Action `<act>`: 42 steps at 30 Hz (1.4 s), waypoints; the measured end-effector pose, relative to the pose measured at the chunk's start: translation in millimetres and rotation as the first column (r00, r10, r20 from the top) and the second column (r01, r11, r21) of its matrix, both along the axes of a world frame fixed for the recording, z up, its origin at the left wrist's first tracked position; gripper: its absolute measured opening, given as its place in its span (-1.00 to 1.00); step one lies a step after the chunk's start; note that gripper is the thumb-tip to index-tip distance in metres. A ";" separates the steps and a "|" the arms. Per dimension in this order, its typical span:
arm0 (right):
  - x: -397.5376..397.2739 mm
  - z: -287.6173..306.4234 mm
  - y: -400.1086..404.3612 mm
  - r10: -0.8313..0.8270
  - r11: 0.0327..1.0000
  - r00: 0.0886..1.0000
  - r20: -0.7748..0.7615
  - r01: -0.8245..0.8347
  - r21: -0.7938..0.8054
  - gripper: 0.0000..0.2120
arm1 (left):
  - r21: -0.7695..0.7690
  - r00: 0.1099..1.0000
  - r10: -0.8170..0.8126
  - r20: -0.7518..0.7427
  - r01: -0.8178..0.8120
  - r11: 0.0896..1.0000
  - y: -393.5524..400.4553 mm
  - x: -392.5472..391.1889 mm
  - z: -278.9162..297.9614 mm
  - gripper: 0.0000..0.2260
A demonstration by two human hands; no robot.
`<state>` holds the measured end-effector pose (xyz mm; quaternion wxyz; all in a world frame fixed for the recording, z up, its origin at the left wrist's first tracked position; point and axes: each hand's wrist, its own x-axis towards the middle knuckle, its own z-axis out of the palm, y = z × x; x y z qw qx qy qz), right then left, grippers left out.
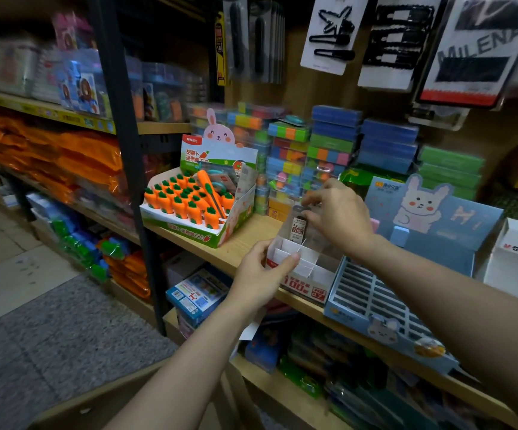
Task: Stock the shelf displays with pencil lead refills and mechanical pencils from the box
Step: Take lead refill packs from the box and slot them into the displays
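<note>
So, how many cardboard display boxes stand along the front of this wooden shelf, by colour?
Green-white cardboard box of orange carrots: 1
White-red divided cardboard box: 1
Light blue cardboard box with rabbit: 1
White cardboard box, right edge: 1
Total: 4

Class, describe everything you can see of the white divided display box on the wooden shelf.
The white display box looks like thin cardboard, split by white dividers into open compartments that appear mostly empty. Its front panel carries red print and an "HB 0.7" label. It sits upright near the shelf edge, between the carrot display and a blue bunny tray. The left hand grips its near-left corner; the right hand holds a lead refill pack over its rear compartments.
</note>
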<state>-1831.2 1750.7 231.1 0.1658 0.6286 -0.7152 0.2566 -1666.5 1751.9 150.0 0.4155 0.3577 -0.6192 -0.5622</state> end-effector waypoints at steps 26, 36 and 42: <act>206.1 -355.6 157.9 -0.019 0.370 0.895 0.446 -0.408 0.835 -0.57 | 0.358 0.688 0.206 0.696 -0.581 0.731 183.6 221.1 -319.9 -0.72; 216.2 -428.5 149.0 -0.259 0.335 0.899 0.353 -0.259 0.906 -0.52 | 0.291 0.592 0.314 0.743 -0.707 0.644 161.0 199.3 -357.4 -0.66; 224.6 -441.6 148.2 -0.313 0.435 0.837 0.449 -0.294 0.851 -0.71 | 0.228 0.565 0.364 0.740 -0.720 0.656 147.6 192.6 -366.9 -0.88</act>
